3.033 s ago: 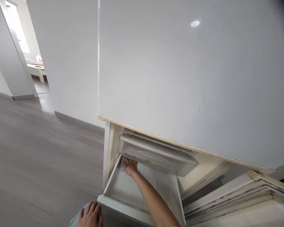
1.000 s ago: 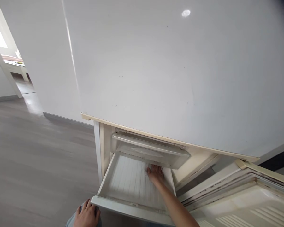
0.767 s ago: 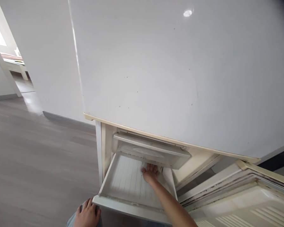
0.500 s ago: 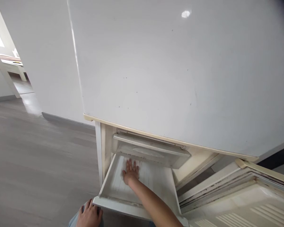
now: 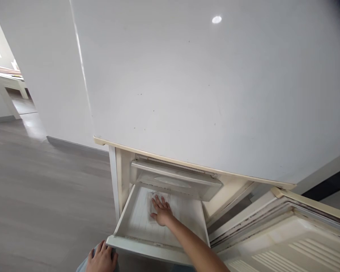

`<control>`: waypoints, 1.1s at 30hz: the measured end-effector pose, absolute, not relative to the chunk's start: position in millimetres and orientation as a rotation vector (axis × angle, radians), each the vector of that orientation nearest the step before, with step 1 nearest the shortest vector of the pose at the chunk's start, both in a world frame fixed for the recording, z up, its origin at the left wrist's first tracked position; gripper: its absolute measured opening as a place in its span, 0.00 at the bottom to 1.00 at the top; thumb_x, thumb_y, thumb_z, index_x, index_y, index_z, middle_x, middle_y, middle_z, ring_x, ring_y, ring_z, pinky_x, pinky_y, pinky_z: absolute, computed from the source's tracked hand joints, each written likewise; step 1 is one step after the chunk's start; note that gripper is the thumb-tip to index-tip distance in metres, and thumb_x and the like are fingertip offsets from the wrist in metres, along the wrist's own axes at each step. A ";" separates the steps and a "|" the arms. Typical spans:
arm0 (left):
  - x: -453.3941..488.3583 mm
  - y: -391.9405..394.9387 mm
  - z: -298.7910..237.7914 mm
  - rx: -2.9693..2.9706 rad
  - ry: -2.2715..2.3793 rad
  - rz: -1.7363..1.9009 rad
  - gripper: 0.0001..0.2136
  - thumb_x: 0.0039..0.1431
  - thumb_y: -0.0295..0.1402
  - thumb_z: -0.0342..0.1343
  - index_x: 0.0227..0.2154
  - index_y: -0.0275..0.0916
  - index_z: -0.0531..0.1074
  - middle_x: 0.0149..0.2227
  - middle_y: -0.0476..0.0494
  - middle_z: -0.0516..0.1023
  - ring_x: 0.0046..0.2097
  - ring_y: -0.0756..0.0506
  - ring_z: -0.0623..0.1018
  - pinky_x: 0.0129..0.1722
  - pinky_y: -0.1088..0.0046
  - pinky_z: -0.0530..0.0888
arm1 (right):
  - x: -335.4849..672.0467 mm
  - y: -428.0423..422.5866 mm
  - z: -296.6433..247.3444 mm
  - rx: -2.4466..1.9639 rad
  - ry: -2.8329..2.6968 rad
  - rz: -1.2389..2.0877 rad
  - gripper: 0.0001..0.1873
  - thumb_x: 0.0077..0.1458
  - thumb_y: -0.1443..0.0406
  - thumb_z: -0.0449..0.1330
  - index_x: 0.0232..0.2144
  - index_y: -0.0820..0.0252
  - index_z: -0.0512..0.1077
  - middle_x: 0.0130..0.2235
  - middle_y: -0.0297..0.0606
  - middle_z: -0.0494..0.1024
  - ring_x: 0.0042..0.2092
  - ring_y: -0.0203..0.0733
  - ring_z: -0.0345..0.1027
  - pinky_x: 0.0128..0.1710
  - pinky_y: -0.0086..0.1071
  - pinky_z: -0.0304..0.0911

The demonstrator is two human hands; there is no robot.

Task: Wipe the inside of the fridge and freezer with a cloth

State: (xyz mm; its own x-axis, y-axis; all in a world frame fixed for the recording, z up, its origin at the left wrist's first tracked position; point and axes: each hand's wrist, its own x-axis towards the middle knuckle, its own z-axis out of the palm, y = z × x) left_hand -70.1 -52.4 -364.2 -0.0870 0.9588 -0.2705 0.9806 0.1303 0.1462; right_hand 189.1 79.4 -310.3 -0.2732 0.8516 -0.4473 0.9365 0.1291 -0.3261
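My right hand (image 5: 162,213) lies palm down inside the pulled-out white drawer (image 5: 143,245), its fingers spread. Beneath it is a thin, pale, translucent sheet (image 5: 150,200), wet-looking or crumpled; whether it is cloth or tissue I cannot tell. The drawer floor around it has faint ridges. My left hand (image 5: 102,258) rests on my knee in blue-grey fabric (image 5: 83,263), right by the drawer's front left corner. Its fingers are a little apart; whether they touch the corner is unclear.
Above the drawer is a closed drawer front (image 5: 175,179) inside the fridge-like cabinet. A large white upper door (image 5: 170,83) overhangs it. The lower door (image 5: 294,241) stands swung out at the right. Grey wood-look floor (image 5: 51,200) spreads to the left, toward a doorway.
My right hand has slid slightly right and nearer across the drawer floor, exposing more of the pale sheet. My left hand keeps its place by the corner. The view has shifted a little.
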 end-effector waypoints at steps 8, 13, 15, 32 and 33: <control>-75.1 -52.3 -368.6 1.911 2.119 -0.097 0.23 0.61 0.37 0.40 0.48 0.35 0.76 0.59 0.31 0.75 0.65 0.33 0.68 0.64 0.46 0.60 | 288.3 57.3 -307.8 1.987 1.950 -0.609 0.38 0.65 0.57 0.46 0.71 0.57 0.38 0.73 0.33 0.32 0.73 0.48 0.24 0.71 0.38 0.31; -75.8 -50.5 -372.8 1.894 2.111 -0.104 0.23 0.60 0.38 0.40 0.50 0.35 0.75 0.60 0.31 0.74 0.65 0.33 0.67 0.65 0.46 0.59 | 277.7 40.9 -298.8 2.069 1.882 -0.563 0.35 0.65 0.61 0.45 0.71 0.60 0.40 0.73 0.36 0.35 0.73 0.52 0.32 0.70 0.41 0.40; -74.6 -49.4 -373.4 1.888 2.106 -0.095 0.23 0.60 0.37 0.40 0.48 0.35 0.75 0.59 0.32 0.75 0.65 0.33 0.67 0.65 0.45 0.59 | 262.7 37.3 -295.5 2.003 1.966 -0.594 0.36 0.64 0.60 0.48 0.71 0.58 0.43 0.73 0.35 0.37 0.72 0.54 0.35 0.70 0.43 0.42; -63.4 -51.8 -369.7 1.916 2.103 -0.060 0.22 0.60 0.37 0.40 0.43 0.37 0.78 0.55 0.33 0.79 0.63 0.32 0.69 0.63 0.44 0.59 | 112.9 74.2 -300.6 1.439 2.448 -0.650 0.40 0.59 0.57 0.60 0.69 0.50 0.49 0.72 0.34 0.46 0.72 0.55 0.37 0.67 0.52 0.51; -64.5 -52.3 -369.9 1.916 2.105 -0.049 0.22 0.60 0.37 0.40 0.43 0.37 0.78 0.55 0.33 0.79 0.63 0.32 0.69 0.63 0.45 0.59 | 125.3 72.3 -303.5 1.436 2.488 -0.669 0.40 0.59 0.58 0.61 0.69 0.50 0.50 0.71 0.35 0.48 0.72 0.54 0.39 0.67 0.51 0.51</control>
